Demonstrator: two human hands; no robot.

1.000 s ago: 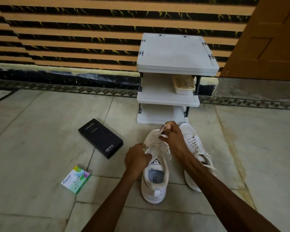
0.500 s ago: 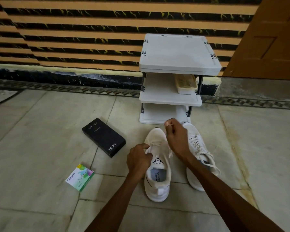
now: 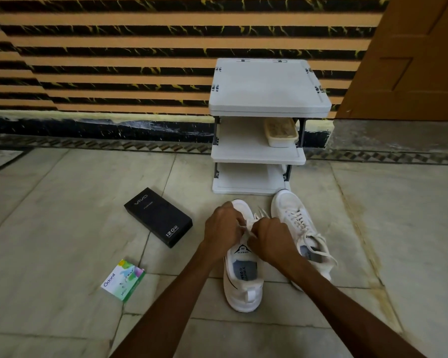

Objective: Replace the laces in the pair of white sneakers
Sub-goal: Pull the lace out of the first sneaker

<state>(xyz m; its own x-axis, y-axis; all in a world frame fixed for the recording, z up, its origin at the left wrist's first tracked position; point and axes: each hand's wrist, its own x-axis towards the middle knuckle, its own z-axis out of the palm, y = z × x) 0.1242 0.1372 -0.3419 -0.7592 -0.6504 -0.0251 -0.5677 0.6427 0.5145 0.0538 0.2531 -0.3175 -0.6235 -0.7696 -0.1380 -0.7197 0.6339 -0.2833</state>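
Lower centre of the frame: the centre sneaker [image 3: 243, 288] stood on the floor [image 3: 62, 228], toe toward the shelf rack [image 3: 268, 86] and heel toward the camera, with its opening and printed tongue in view.
Left hand: the left hand [image 3: 221, 228] lay over the forefoot of that shoe, fingers curled and pinching a strand of the lace [image 3: 259, 215].
Right hand: the right hand [image 3: 270, 239] sat just beside it above the tongue, fingers curled round the lace as well.
Hands together: the knuckles were close, almost touching, and loose lace ends stuck up between them. Which eyelet they worked at could not be told.
Second sneaker: the second sneaker [image 3: 295, 220] stood just right of the first, toe near the rack's base. It was laced, its ends trailing loose over the collar.
Left of the shoes: a black box [image 3: 158, 217] marked vivo and 120W lay flat. Lower left lay a small Odonil box [image 3: 123, 279].
Upper centre: the white rack had three tiers and stood against a striped wall [image 3: 101, 60]. A pale container [image 3: 281, 131] sat on the middle tier.
Upper right: a brown door [image 3: 411, 60].
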